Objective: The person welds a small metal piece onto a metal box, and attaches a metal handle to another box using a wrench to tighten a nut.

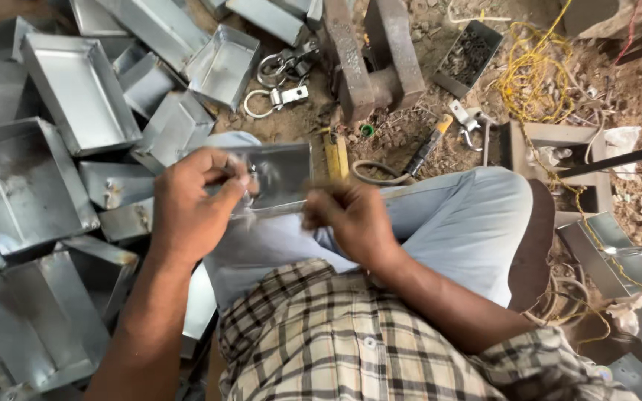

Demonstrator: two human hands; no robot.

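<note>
Now, held piece: a shiny metal sheet [280,178] across my lap, at the centre of the frame, over my pale trousers [455,223]
Left hand: my left hand [195,204] is closed on the sheet's left edge, thumb and fingers pinched tight over it; a small fitting seems to sit under the fingertips, too blurred to name
Right hand: my right hand [351,215] is curled at the sheet's lower right corner, touching it; whether it grips the sheet or a small tool I cannot tell, since it is smeared with motion
Left of frame: a heap of metal trays [76,96] fills the upper and lower left, tilted and overlapping; some lie just beside my left forearm
Upper middle: loose metal rings [273,82] on the dirt, and a heavy iron block [377,59] beyond my knees
Right of centre: a screwdriver [429,145] with a yellow and black handle lies near my knee; tangled yellow cord [533,74] sits in the upper right
Risk, edges: I judge the cut edge could slice my pinching fingers if the sheet slips; thin steel bends and springs
Risk, grip: with only a corner held on the right, the sheet could twist and drop into the trays
</note>
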